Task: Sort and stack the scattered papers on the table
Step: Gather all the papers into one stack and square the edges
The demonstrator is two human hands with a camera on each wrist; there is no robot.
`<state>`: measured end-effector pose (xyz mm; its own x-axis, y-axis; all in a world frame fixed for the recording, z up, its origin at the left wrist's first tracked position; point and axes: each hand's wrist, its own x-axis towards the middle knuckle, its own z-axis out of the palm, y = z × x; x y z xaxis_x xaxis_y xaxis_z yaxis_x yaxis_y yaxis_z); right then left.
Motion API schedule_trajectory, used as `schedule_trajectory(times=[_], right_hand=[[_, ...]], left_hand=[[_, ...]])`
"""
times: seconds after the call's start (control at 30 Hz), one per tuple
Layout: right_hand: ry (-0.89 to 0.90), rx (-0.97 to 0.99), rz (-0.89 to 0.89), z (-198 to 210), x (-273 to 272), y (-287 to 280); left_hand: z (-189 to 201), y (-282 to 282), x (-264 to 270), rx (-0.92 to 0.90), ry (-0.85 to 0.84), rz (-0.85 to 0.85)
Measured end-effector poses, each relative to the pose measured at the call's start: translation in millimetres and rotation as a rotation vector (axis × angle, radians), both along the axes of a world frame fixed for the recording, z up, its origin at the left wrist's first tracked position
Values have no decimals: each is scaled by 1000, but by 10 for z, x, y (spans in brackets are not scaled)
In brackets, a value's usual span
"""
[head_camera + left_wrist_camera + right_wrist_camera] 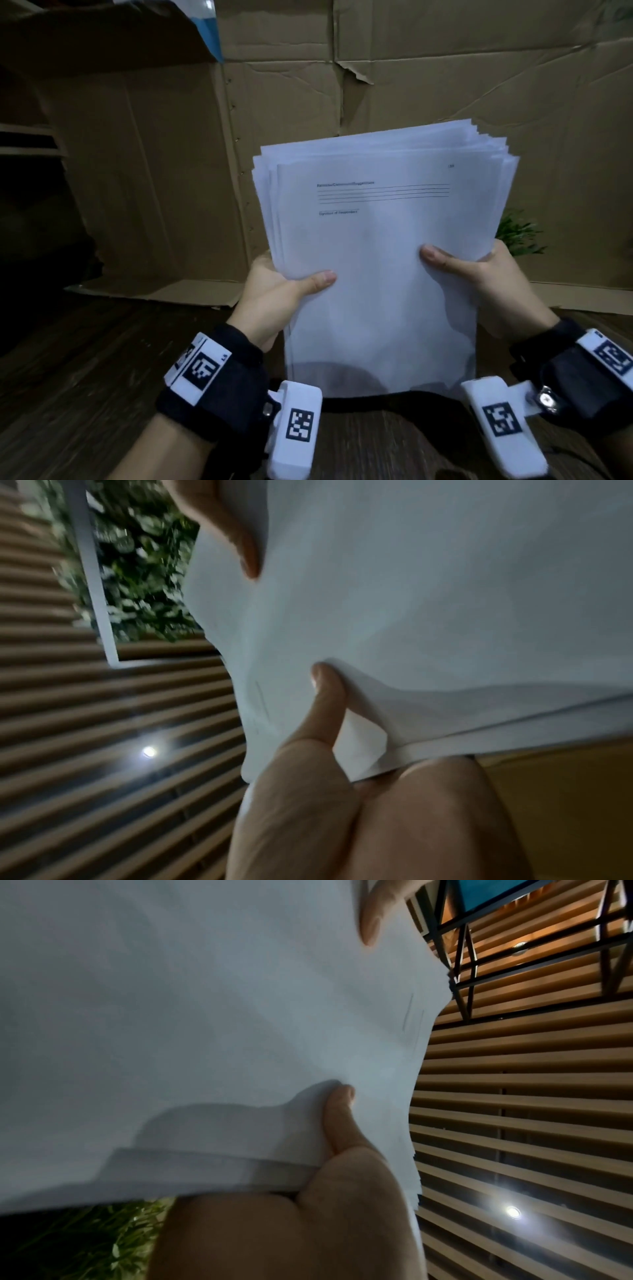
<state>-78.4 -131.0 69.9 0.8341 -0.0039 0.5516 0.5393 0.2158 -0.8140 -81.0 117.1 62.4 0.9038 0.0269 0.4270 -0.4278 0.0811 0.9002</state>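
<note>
Both hands, left hand (274, 294) and right hand (493, 274), gripping paper stack (380, 260) side edges; top edges being fanned unevenly, lower edge meeting worktop (85, 359).

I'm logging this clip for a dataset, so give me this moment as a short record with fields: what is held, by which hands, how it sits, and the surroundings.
held item: stack of papers, upright, lower edge down at the table
top sheet: printed lines near its top
stack edges: fanned and uneven at the top
left hand: grips the stack's left side, thumb in front
right hand: grips the right side, thumb in front
backdrop: flattened cardboard
also seen: green plant, behind the right hand
</note>
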Motion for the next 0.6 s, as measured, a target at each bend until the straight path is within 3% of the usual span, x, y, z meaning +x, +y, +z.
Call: schedule_trajectory(times=[0.17, 0.4, 0.6], right_hand=[[-14, 4, -16, 2, 37, -28], [102, 2, -240, -206, 239, -24], [53, 1, -273, -228, 227, -2]], left_hand=[[55, -21, -4, 17, -129, 118], [-109, -62, 65, 153, -48, 180], [-116, 53, 86, 271, -35, 57]])
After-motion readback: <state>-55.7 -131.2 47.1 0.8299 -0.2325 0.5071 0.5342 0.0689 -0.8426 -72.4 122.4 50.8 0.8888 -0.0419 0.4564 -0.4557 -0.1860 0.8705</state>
